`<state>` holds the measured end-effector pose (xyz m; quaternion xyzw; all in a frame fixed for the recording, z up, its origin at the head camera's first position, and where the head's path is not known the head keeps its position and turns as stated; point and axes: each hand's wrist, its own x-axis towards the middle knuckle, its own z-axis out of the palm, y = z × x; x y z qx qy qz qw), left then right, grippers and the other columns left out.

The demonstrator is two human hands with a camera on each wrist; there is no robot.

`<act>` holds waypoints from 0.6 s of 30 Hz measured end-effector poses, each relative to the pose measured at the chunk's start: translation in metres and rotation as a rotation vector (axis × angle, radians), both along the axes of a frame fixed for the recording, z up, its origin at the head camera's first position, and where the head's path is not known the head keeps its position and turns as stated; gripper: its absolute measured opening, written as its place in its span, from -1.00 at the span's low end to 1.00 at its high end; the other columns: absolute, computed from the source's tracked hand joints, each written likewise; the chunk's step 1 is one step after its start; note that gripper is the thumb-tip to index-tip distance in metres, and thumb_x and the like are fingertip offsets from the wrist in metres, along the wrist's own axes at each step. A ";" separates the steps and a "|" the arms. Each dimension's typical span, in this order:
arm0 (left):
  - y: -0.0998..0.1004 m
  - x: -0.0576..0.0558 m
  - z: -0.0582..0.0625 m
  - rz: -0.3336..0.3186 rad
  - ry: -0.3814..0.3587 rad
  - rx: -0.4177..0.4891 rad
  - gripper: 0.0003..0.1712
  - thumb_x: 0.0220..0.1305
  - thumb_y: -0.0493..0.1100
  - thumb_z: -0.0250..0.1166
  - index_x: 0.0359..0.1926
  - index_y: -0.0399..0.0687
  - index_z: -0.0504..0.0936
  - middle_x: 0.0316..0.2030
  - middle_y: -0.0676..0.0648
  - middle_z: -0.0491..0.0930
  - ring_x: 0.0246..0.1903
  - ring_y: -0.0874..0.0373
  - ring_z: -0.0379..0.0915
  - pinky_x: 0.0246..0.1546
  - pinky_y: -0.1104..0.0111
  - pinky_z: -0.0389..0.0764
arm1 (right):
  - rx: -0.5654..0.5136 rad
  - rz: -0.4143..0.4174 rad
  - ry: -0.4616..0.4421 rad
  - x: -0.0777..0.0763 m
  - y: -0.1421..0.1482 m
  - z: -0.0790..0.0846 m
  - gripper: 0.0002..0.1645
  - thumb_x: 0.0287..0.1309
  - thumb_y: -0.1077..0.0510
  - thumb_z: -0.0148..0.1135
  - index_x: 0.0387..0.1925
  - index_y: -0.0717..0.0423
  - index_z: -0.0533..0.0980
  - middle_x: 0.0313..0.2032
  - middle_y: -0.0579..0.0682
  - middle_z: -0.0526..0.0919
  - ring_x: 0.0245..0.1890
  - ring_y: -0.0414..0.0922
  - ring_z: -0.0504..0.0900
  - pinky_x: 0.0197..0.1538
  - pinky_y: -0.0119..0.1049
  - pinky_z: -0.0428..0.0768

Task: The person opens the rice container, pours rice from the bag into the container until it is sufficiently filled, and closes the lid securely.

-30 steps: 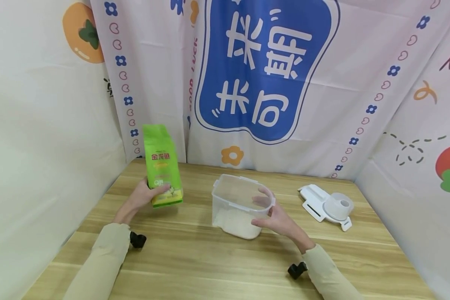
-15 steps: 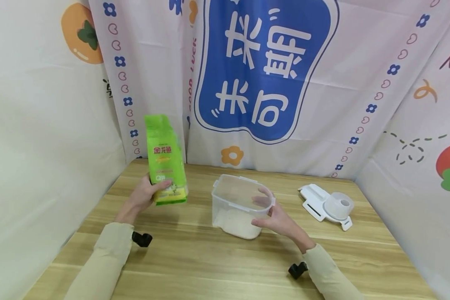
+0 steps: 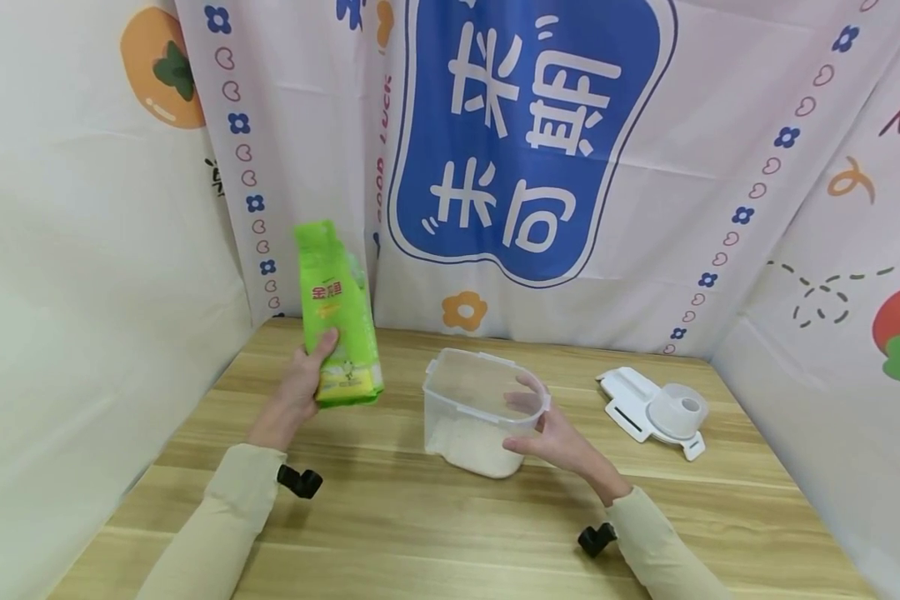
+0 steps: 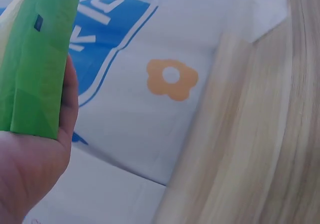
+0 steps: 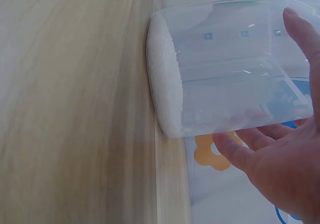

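Observation:
My left hand (image 3: 300, 383) grips a green rice bag (image 3: 337, 321) by its lower part, thumb across the printed front. The bag is held above the back left of the table, its top leaning left. In the left wrist view, the bag's green base (image 4: 37, 69) lies against the palm. A clear plastic container (image 3: 446, 421) without a lid stands on the table, white rice (image 5: 162, 79) covering its bottom. My right hand (image 3: 558, 437) holds the container's right end, thumb on the near side and fingers on the far side.
Right of the container lies a white lid (image 3: 630, 400) with a small clear cup (image 3: 677, 412) on it. The wooden table (image 3: 420, 533) meets a printed curtain (image 3: 330, 125) at the back and white cloth on both sides.
My left hand has carried the rice bag slightly right and up, and the bag has turned a little. Its thumb now points further up the bag. The right hand and container stay put.

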<state>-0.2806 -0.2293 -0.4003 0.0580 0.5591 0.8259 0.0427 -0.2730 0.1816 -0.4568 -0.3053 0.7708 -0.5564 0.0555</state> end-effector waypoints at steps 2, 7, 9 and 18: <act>0.004 -0.001 0.002 0.023 -0.004 -0.054 -0.62 0.41 0.22 0.08 0.02 0.11 0.50 -0.27 0.09 0.75 -0.30 0.19 0.73 -0.25 0.28 0.73 | 0.003 -0.001 0.002 0.000 0.000 0.000 0.18 0.02 0.22 0.48 0.49 0.05 -0.09 0.30 0.38 0.36 0.34 0.29 0.34 0.31 0.00 0.40; 0.014 -0.001 0.010 0.037 0.077 -0.198 -0.50 0.39 0.35 -0.03 -0.03 0.10 0.50 -0.31 0.11 0.75 -0.34 0.20 0.73 -0.29 0.28 0.73 | 0.010 0.001 0.006 0.000 0.001 0.000 0.18 0.03 0.21 0.48 0.49 0.05 -0.09 0.30 0.36 0.37 0.35 0.27 0.34 0.32 -0.01 0.39; 0.018 -0.003 0.014 0.029 0.126 -0.246 -0.47 0.40 0.36 -0.07 -0.05 0.07 0.51 -0.33 0.09 0.75 -0.37 0.17 0.73 -0.32 0.25 0.74 | 0.010 0.000 0.007 0.000 0.001 0.000 0.17 0.03 0.21 0.48 0.49 0.04 -0.09 0.30 0.36 0.38 0.34 0.27 0.35 0.30 -0.18 0.43; 0.024 -0.010 0.042 -0.012 0.251 -0.461 -0.43 0.45 0.32 -0.08 0.03 -0.04 0.48 -0.35 0.00 0.73 -0.41 0.03 0.73 -0.35 0.05 0.73 | 0.013 0.003 0.002 -0.001 0.001 -0.001 0.18 0.03 0.21 0.47 0.49 0.07 -0.10 0.30 0.36 0.37 0.34 0.27 0.35 0.23 -0.36 0.45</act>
